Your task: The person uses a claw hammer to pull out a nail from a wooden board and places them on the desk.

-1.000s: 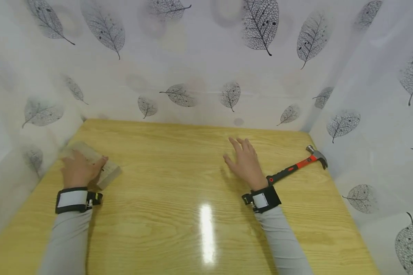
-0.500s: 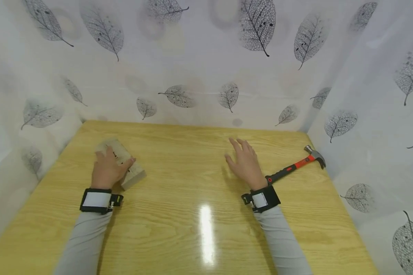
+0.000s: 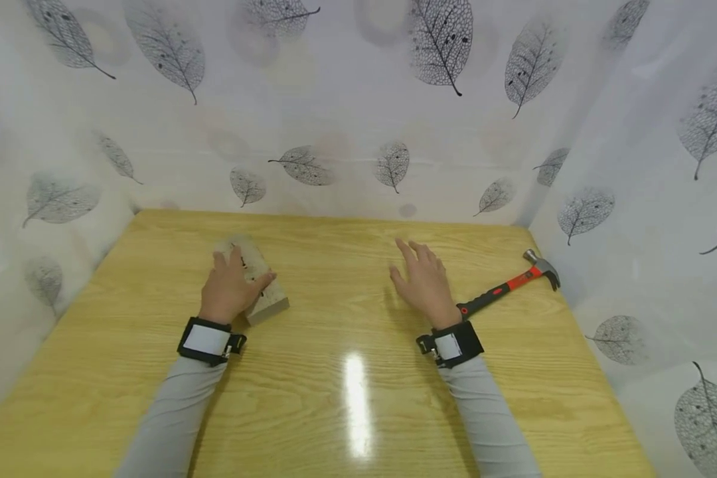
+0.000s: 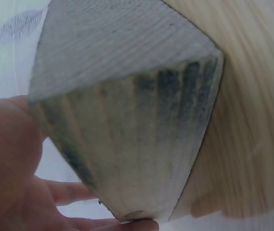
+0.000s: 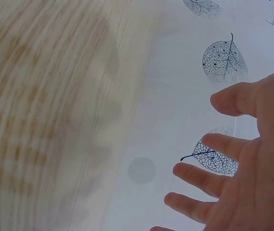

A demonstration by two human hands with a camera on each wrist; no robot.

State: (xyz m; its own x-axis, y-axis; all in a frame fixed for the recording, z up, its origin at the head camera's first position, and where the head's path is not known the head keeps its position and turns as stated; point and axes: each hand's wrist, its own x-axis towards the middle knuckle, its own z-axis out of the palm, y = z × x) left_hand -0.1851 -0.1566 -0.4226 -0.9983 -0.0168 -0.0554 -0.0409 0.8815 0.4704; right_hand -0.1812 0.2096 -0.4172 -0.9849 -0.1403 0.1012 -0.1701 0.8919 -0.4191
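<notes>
Left hand [image 3: 228, 292] grips the wood block [image 3: 255, 259] from above, probably for control; my right hand [image 3: 424, 284]'s empty, fingers loosely apart, hammer [image 3: 504, 287] near the desk [image 3: 299, 411]'s right edge.

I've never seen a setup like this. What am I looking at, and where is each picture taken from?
There's no machine here, just a person's two bare hands. The wide picture comes from a camera worn on the head; the two closer ones come from cameras on the left and right wrists. A claw hammer with a red-and-black handle lies on the wooden table. The left hand grips a wooden block; I can't tell whether it's slightly lifted. The right hand holds nothing.
</notes>
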